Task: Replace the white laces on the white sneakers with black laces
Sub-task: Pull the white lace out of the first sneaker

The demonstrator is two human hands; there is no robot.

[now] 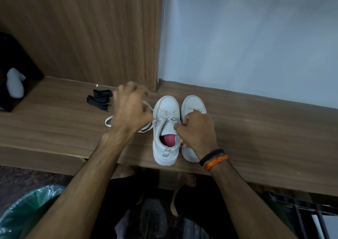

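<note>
Two white sneakers stand side by side on the wooden shelf, toes pointing away. The left sneaker (165, 129) has a pink insole and white lace (167, 117) still criss-crossed over its tongue. My left hand (130, 110) grips a loosened end of that white lace, which loops out to the left (109, 121). My right hand (196, 130) lies over the right sneaker (193, 104) and holds the left sneaker's collar edge with curled fingers. A bundle of black laces (100, 98) lies on the shelf behind my left hand.
The wooden shelf (256, 129) runs along a wood panel (91, 37) and a pale wall (247, 37). A black box with a white object (14, 83) sits at far left. A bin with a green liner (23, 211) stands below left. A dark rack (301, 207) is at lower right.
</note>
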